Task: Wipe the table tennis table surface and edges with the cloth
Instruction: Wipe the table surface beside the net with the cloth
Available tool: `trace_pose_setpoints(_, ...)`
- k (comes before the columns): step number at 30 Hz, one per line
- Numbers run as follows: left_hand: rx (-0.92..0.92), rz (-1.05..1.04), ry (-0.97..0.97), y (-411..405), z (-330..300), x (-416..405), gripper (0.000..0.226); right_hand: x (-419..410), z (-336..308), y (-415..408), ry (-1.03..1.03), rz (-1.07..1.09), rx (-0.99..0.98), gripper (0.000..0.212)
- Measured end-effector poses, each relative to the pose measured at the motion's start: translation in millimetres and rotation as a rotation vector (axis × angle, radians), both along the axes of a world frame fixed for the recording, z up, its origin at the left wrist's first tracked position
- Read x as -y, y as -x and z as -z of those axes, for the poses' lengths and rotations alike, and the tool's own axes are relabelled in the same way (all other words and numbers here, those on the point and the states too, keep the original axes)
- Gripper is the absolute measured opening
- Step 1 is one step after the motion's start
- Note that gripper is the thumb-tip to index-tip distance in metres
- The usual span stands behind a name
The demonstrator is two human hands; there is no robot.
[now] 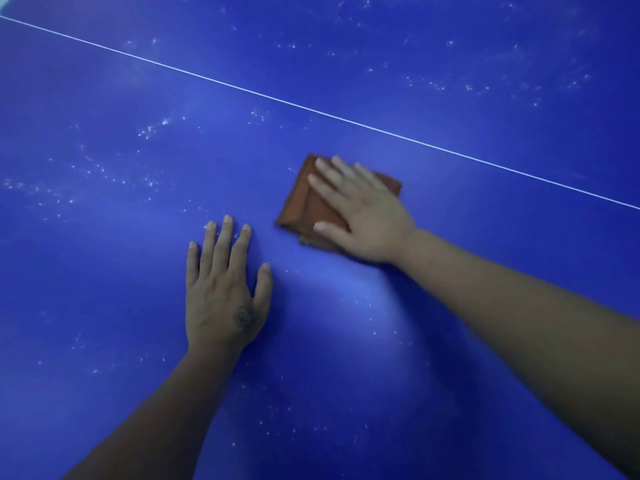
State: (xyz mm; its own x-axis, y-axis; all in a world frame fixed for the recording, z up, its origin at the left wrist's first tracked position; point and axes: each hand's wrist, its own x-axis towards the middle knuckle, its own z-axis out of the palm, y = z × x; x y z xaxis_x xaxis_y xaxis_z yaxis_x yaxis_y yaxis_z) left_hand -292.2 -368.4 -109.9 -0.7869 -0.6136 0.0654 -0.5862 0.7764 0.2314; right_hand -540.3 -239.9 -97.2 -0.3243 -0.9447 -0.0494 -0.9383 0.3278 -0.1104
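Observation:
The blue table tennis table (104, 271) fills the whole view and is speckled with white dust. A folded brown cloth (304, 209) lies flat on it, a little right of centre. My right hand (360, 209) presses down on the cloth with straight, spread fingers and covers most of its right half. My left hand (221, 289) rests flat on the bare surface just left of the cloth, fingers straight, holding nothing.
A thin white line (311, 110) crosses the table diagonally from upper left to right, just beyond the cloth. Dust specks cluster at the left (104, 174) and at the upper right (485, 84). No table edge shows.

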Motion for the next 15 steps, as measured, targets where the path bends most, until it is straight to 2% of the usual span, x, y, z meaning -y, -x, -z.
trace_pose_setpoints(4,-0.02,0.0,0.001,1,-1,-1,0.065,-36,4,-61,0.009,-0.156,0.038,0.076)
trace_pose_setpoints(7,-0.019,0.005,-0.005,1,-1,-1,0.066,-44,3,-45,0.004,-0.2,0.072,0.074)
trace_pose_setpoints(11,-0.02,-0.003,-0.021,1,-1,-1,0.067,-24,-4,43,0.022,0.099,0.194,0.074)
trace_pose_setpoints(13,-0.019,-0.004,-0.028,0,-1,-2,0.067,-27,-5,87,-0.019,0.207,0.14,0.077)
trace_pose_setpoints(15,-0.013,-0.005,-0.029,1,-1,-2,0.068,-37,-3,108,-0.057,0.221,0.057,0.082)
